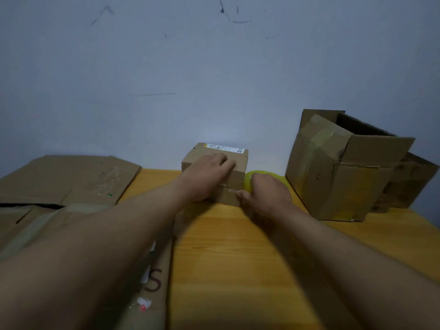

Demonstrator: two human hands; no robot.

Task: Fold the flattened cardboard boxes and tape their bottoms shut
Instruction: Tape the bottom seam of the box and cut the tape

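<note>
- Flat cardboard (71,210) nearest, left of table (238,258), waiting to be folded.
- Left hand (207,172) spread flat on small box (234,177) by wall, steadying flaps.
- Right hand (266,194) gripping tape roll (252,177), pinching tape onto seam.

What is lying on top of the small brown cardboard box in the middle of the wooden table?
On the small brown cardboard box the left hand rests flat. A white printed label sits at its far edge. The hand hides the flaps beneath it.
</note>
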